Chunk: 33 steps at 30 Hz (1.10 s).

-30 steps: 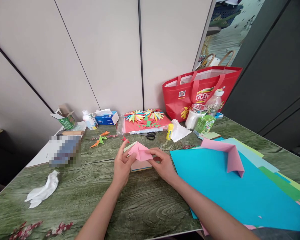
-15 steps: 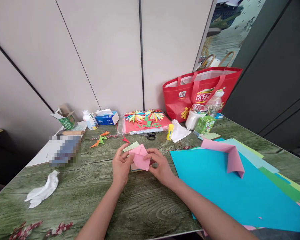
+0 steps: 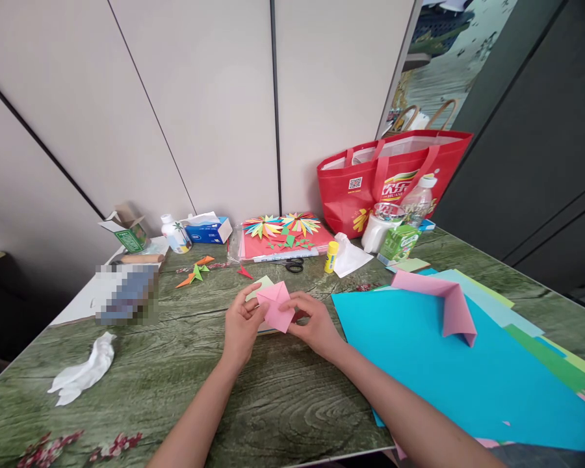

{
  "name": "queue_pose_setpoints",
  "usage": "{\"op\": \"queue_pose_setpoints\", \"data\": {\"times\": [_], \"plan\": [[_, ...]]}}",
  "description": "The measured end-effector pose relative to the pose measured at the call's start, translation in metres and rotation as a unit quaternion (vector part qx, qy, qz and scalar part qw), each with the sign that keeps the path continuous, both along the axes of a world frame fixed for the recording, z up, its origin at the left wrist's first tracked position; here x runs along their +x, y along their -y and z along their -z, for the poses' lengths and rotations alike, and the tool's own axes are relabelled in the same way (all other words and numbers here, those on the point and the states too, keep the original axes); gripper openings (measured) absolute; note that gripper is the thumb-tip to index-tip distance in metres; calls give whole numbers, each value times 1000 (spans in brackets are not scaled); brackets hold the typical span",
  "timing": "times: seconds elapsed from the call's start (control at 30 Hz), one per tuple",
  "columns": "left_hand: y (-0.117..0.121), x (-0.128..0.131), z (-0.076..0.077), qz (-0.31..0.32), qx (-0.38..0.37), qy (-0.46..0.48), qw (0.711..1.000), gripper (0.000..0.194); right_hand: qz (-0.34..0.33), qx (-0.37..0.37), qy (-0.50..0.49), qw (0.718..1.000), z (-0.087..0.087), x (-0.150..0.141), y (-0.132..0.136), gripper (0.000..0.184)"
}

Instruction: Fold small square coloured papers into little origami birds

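A small folded piece of pink paper [image 3: 277, 309] is held up between my two hands over the table. My left hand [image 3: 242, 322] pinches its left edge between thumb and fingers. On the opposite side my right hand [image 3: 312, 323] grips the right edge, thumb below and index finger on the front. Behind the pink paper, a pale green paper [image 3: 260, 286] shows in part, lying on or just above the table. Beyond my fingers lies a small red folded paper piece [image 3: 244, 272].
Blue paper sheets [image 3: 419, 364] with a folded pink strip [image 3: 448, 302] cover the right side. At the back are scissors [image 3: 294, 264], a glue stick [image 3: 330, 257], a green carton [image 3: 400, 244] and a red bag [image 3: 344, 195]. Crumpled tissue [image 3: 84, 370] lies at left.
My left hand has shifted slightly right and the pink paper has turned a little. The crease lines on its face now show at a different angle.
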State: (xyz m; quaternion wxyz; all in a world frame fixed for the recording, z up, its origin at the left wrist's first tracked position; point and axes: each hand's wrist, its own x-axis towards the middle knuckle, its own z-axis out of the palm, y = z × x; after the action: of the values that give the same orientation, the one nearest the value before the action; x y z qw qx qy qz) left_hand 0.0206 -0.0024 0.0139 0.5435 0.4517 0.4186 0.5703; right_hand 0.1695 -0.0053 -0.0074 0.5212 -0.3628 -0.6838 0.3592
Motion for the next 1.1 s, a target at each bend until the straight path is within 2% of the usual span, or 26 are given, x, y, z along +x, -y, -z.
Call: {"op": "queue_pose_setpoints", "data": {"times": [0.17,0.33,0.53,0.6,0.8,0.97,1.1], "plan": [[-2,-2,5,-51,12,2,999,41,-47,-37,-33,998,3,1,-3,27],[-2,-2,6,-75,23,5,997,49,-62,-50,-59,995,6,2,-6,23],[-5,-4,10,-128,8,-19,992,21,-69,-44,-55,995,1,3,-6,17],[-4,-4,9,-110,1,-28,993,21,-63,-48,-55,995,-1,3,-6,13],[1,0,0,4,14,-6,1000,35,-2,-75,-87,993,-3,3,-7,12],[3,3,0,6,10,-12,1000,31,21,-142,-143,979,0,1,-9,20],[5,5,2,12,6,-35,999,29,32,-154,-161,974,1,2,-10,23]]}}
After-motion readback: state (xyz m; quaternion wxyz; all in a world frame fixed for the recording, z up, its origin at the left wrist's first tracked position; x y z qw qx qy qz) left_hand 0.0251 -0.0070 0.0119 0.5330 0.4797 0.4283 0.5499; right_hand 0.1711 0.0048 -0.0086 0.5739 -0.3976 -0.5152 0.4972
